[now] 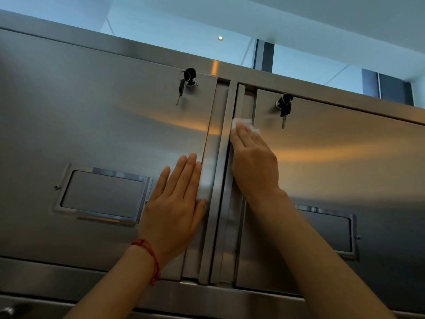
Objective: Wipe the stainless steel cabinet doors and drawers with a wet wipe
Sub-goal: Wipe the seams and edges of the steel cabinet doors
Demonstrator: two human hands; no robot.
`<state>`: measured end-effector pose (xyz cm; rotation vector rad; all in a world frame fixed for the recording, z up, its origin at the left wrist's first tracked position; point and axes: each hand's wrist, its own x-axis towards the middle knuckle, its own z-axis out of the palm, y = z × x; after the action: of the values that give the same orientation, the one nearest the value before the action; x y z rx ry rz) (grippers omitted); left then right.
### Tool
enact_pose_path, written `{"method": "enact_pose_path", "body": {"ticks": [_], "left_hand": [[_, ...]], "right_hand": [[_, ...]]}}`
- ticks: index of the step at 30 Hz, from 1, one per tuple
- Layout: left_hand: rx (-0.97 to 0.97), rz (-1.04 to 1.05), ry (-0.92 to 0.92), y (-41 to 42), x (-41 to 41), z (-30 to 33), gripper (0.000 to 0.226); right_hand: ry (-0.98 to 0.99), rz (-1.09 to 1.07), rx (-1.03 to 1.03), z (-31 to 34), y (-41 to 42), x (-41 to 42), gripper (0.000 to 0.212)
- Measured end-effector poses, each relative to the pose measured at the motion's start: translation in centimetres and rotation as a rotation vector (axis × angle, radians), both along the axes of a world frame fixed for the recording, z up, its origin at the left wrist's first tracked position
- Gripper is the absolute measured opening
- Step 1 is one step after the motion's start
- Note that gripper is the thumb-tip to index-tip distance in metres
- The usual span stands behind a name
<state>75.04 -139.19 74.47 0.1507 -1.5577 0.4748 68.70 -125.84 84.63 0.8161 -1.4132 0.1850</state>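
Fingers [247, 137] of the right hand [254, 162] lie straight and close together, pressing a white wet wipe [243, 124] flat against the vertical edge strip of the right cabinet door [345, 162]. Wipe sits under the fingertips, only its upper part sticking out above them, just left of and below the right door's lock [281, 104]. Lock has a black-headed key in it with a second key [285, 116] hanging down.

Left hand [177, 203] is flat too, fingers straight and slightly spread, palm resting on the right edge of the left cabinet door [103, 125], holding nothing. Thumb touches the door's edge strip. Red string bracelet [150, 261] on the left wrist.

Left door's lock [190, 82] is well above the left hand, key inserted, a spare key [180, 92] dangling from the ring. Recessed label holder [101, 194] with chrome frame sits just left of the left hand; cannot tell if any card is inside, reads as plain grey. A matching label holder [333, 231] on the right door is partly hidden behind the right forearm, contents likewise unclear.

Both doors are closed, so nothing inside the cabinet is visible. Central steel post [220, 180] runs between the two doors, between the two hands. Ceiling and window glass [184, 31] show above the cabinet top.
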Motion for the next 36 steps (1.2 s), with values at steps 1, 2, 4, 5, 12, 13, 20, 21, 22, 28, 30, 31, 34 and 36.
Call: {"method": "enact_pose_path", "body": {"ticks": [1,2,4,5,12,13,20,21,22,28,30,31,34,36], "left_hand": [[0.001,-0.003,-0.001,0.0,0.0,0.0,0.058],[0.004,-0.006,-0.003,0.0,0.0,0.0,0.058],[0.007,-0.007,-0.005,0.0,0.0,0.0,0.058],[0.007,-0.003,-0.005,0.0,0.0,0.0,0.058],[0.006,-0.002,-0.002,0.0,-0.1,0.0,0.058],[0.004,-0.001,-0.002,0.0,-0.1,0.0,0.058],[0.008,-0.003,-0.004,0.0,-0.1,0.0,0.058],[0.007,-0.003,-0.005,0.0,-0.1,0.0,0.058],[0.005,-0.003,-0.004,0.0,-0.1,0.0,0.058],[0.003,0.000,0.002,0.0,-0.1,0.0,0.058],[0.004,-0.002,-0.001,0.0,-0.1,0.0,0.058],[0.002,-0.001,-0.002,0.0,-0.1,0.0,0.058],[0.001,0.002,-0.005,-0.1,-0.1,0.0,0.058],[0.004,-0.005,-0.004,-0.1,-0.1,0.0,0.058]], "right_hand": [[-0.002,-0.007,-0.010,0.3,-0.1,0.0,0.047],[-0.003,-0.002,-0.021,0.6,-0.2,0.0,0.046],[0.002,-0.007,-0.032,1.2,-0.3,0.1,0.046],[0.009,-0.006,-0.037,1.5,-0.3,0.2,0.046],[0.006,0.014,-0.068,3.2,-0.3,0.2,0.045],[0.006,0.019,-0.070,3.2,-0.3,0.2,0.045],[0.022,0.042,-0.044,2.1,-0.3,-0.3,0.044],[0.028,0.041,-0.034,2.1,-0.2,-0.4,0.044],[0.039,0.034,-0.021,2.2,-0.1,-0.6,0.044],[0.071,0.037,0.012,3.1,0.2,-0.9,0.043],[0.086,0.050,0.018,2.7,0.4,-1.0,0.041],[0.106,0.057,0.018,2.6,0.5,-1.0,0.041],[0.157,0.041,0.040,2.6,0.9,-1.2,0.040],[0.151,0.020,0.073,3.0,1.1,-1.1,0.041]]}}
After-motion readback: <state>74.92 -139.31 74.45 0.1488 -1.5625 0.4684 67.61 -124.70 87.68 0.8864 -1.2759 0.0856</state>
